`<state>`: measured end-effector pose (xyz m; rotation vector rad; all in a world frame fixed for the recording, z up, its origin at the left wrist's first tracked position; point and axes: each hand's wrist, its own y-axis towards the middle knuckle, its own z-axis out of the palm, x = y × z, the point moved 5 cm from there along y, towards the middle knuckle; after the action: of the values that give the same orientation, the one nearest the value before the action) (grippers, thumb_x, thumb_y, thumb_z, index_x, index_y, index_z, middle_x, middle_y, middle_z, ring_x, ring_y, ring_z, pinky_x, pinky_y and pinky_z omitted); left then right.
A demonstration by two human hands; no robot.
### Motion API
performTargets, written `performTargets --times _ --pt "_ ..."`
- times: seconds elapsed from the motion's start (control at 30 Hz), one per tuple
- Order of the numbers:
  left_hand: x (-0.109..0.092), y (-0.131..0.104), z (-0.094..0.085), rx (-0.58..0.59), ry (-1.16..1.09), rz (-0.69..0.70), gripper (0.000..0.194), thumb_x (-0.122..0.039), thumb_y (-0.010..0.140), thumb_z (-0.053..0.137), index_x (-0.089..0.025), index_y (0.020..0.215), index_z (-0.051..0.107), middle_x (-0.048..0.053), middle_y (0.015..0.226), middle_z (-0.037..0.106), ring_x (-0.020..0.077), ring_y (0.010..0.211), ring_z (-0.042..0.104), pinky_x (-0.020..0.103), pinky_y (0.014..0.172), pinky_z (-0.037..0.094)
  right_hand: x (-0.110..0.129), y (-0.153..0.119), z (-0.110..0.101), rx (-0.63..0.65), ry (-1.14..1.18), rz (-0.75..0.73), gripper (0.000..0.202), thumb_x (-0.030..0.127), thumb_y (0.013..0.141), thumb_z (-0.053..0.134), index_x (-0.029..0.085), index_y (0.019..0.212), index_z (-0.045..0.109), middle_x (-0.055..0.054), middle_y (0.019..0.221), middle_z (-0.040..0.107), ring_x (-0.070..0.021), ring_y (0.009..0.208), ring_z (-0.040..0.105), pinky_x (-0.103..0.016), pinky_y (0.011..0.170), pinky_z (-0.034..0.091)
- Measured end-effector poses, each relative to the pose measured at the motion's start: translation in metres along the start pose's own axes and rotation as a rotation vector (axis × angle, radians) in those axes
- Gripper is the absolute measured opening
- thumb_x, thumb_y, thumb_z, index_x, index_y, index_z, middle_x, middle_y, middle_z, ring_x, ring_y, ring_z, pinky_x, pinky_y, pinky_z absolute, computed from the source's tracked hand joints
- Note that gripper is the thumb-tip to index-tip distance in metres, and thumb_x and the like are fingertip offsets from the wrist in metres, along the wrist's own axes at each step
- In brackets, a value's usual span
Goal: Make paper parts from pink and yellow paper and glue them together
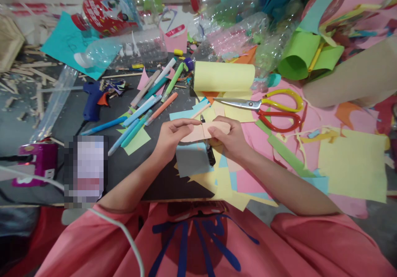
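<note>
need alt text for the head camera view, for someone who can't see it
A person's left hand and right hand hold a strip of pale pink paper between them over a cluttered dark table. Yellow-and-red-handled scissors lie to the right; markers and a blue glue gun lie to the left.

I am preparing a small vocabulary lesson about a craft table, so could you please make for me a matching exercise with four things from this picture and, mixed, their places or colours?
Things:
1. peach paper piece
2. scissors
3. glue gun
4. paper tube just beyond the scissors

Places or colours:
A. blue, with an orange trigger
B. pale yellow
C. held by the left hand and the right hand
D. one handle yellow, the other red

Right pairs: 1-C, 2-D, 3-A, 4-B
</note>
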<state>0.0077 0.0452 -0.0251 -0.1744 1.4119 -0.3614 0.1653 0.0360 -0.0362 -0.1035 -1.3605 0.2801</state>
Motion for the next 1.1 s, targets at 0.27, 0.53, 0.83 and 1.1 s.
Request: performTargets --times 0.27,0.53,0.83,1.1 --pt "0.004 -0.001 0.011 0.144 0.019 -0.173 0.029 -0.033 0.059 0.085 -0.013 0.077 0.074 0.005 0.067 0.074 0.0178 0.063 0.072 0.025 0.061 0.059 0.002 -0.001 -0.002 -0.026 -0.167 -0.087 0.032 0.045 0.075 0.073 0.020 0.064 0.055 0.005 0.058 0.045 -0.0092 0.055 0.039 -0.024 0.049 0.032" --pt "0.000 -0.001 0.009 0.059 0.073 -0.090 0.026 -0.033 0.060 0.081 -0.014 0.072 0.067 0.000 0.056 0.067 0.0150 0.053 0.068 0.024 0.056 0.058 0.005 -0.001 -0.002 -0.041 -0.243 -0.078 0.028 0.042 0.075 0.070 0.021 0.066 0.055 0.004 0.060 0.049 -0.0105 0.057 0.043 -0.025 0.051 0.036" --pt "-0.003 -0.003 0.010 0.017 0.118 -0.064 0.027 -0.033 0.058 0.083 -0.016 0.067 0.063 -0.003 0.052 0.063 0.0124 0.049 0.064 0.021 0.052 0.055 0.006 -0.002 0.002 0.032 -0.196 -0.106 0.031 0.046 0.075 0.072 0.020 0.066 0.057 0.005 0.059 0.050 -0.0096 0.054 0.044 -0.025 0.049 0.034" --pt "-0.005 -0.005 0.012 0.054 0.097 -0.057 0.030 -0.039 0.061 0.081 -0.017 0.068 0.062 -0.002 0.055 0.063 0.0146 0.052 0.066 0.024 0.052 0.057 0.000 -0.003 0.006 0.097 -0.152 0.006 0.045 0.059 0.081 0.066 0.019 0.064 0.056 0.005 0.052 0.048 -0.0080 0.048 0.043 -0.024 0.047 0.035"
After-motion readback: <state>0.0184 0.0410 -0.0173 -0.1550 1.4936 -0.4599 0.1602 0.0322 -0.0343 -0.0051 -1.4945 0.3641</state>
